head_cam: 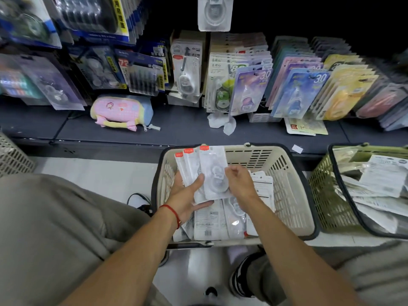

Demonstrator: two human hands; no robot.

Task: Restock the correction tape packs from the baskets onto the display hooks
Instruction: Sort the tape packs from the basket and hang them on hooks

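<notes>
Left hand (187, 195) holds a fan of correction tape packs (198, 168) over the beige basket (287, 173); right hand (239, 184) pinches the front pack's edge. Plenty left: more packs inside, more in the green basket (320, 195) at right. One hanging pack (215, 13) far up, apparently on a hook.

We wear a thin red string bracelet (174, 214) on our left wrist, bare forearms, grey-khaki trousers (50, 228), and black-and-white shoes (239, 277).
</notes>
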